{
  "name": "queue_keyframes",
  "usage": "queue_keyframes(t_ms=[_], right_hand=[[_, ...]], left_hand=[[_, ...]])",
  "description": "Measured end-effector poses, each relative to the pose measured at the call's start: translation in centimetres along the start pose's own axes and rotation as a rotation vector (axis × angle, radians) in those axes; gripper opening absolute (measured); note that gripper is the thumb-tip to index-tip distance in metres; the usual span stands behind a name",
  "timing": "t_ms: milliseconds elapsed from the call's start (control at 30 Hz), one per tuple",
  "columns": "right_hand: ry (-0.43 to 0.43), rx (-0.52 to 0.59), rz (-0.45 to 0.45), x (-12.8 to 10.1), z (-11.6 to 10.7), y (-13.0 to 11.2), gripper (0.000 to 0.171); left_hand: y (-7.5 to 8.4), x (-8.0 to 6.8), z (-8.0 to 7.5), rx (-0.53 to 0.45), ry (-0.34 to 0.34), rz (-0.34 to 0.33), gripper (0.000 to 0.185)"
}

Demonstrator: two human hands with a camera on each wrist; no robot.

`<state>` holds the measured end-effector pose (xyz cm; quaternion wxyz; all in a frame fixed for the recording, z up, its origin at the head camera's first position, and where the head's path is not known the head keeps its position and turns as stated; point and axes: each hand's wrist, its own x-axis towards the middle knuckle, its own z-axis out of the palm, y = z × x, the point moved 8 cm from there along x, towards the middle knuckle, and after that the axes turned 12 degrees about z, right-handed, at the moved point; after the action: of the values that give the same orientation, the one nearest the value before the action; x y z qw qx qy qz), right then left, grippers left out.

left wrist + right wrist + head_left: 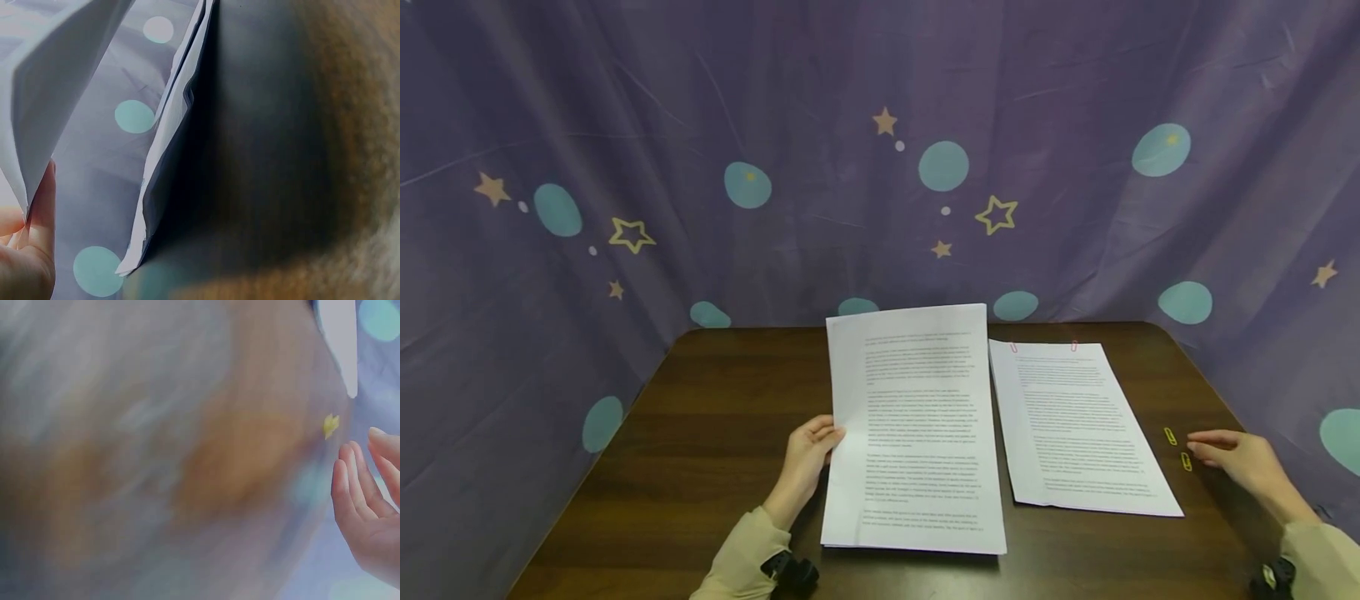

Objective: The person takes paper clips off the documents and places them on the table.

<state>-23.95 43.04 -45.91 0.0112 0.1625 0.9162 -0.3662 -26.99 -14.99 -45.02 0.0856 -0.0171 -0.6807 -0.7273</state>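
Observation:
My left hand [811, 450] grips the left edge of a stack of printed sheets [917, 433], which it holds tilted up above the table. In the left wrist view, the thumb and fingers [42, 206] pinch the paper edge. Two yellow paper clips [1170, 436] lie on the table at the right. Beside them is my right hand [1243, 462], its fingers extended and holding nothing. The right wrist view shows a gap between the fingertips [340, 469] and a yellow clip [331, 425].
A second stack of printed sheets [1075, 425] lies flat on the dark wooden table [715, 400], with two red paper clips [1073, 346] on its top edge. Behind the table hangs a purple curtain [820, 100] with stars and teal spots.

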Motion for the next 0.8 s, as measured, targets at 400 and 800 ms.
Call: queue_keyframes(t_ms=[400, 800], right_hand=[[-0.006, 0.148, -0.246, 2.7, 4.3, -4.2, 0.03], [-0.186, 0.195, -0.307, -4.0, 8.1, -16.3, 0.03]], left_hand=[[0.1, -0.1, -0.1, 0.007, 0.005, -0.001, 0.021], [0.1, -0.1, -0.1, 0.03, 0.008, 0.021, 0.019]])
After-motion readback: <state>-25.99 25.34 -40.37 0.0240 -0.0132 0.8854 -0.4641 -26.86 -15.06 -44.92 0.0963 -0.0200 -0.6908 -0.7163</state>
